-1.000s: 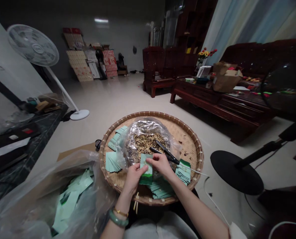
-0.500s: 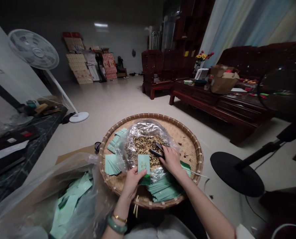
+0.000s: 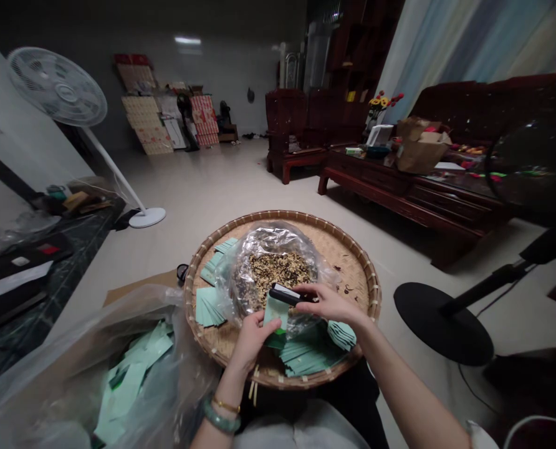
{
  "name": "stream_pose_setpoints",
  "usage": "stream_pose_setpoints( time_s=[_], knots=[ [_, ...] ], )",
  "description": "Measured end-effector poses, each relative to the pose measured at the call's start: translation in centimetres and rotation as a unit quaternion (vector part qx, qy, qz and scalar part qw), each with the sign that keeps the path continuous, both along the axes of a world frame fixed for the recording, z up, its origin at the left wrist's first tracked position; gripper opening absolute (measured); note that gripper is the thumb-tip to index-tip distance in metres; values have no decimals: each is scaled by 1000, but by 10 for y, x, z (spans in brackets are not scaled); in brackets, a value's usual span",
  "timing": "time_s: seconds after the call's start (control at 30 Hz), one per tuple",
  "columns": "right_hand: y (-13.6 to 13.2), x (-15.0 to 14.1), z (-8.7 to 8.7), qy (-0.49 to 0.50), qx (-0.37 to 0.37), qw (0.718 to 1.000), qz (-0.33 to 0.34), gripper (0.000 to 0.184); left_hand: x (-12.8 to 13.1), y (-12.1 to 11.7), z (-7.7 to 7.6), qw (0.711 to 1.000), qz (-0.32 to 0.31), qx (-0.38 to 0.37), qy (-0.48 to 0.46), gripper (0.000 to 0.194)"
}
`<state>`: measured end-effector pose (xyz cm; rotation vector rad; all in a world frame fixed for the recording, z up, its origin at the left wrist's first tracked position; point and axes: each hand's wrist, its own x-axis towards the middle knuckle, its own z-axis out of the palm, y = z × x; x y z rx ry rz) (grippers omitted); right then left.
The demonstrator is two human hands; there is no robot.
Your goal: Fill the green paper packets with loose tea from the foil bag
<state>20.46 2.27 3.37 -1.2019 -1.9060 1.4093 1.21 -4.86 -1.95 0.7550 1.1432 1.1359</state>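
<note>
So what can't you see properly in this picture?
Head view:
Black tool: one end hidden by the right hand.
Green packet: edge hidden by the left hand; print too small.
Brown mix: grains too small to name.
Lower-left packets: blurred by the plastic bag.

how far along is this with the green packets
Done: green packets lie stacked on the tray, and more sit in the plastic sack, though I can't tell whether they're filled. In hand: the left hand holds a packet, and the right hand holds a black tool just above it. Left: the clear bag holds a big heap of dried flakes.
</note>
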Motion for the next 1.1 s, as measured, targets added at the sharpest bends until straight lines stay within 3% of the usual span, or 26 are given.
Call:
stream_pose_setpoints(
  time_s=[0.23,0.57,0.87,1.1],
  knots=[
    [1,-12,-4,22,-12,1000,12,30,2,-2,4,999,-29,7,19,36],
    [3,-14,-14,44,14,999,-22,25,-10,-10,1,999,-27,-43,-7,42],
    [4,-5,-12,101,-152,983,6,45,-14,-10,2,1000,4,-21,11,43],
    [6,-1,-18,126,-170,977,-23,48,-7,-6,-3,997,47,-59,-6,46]
  ],
)
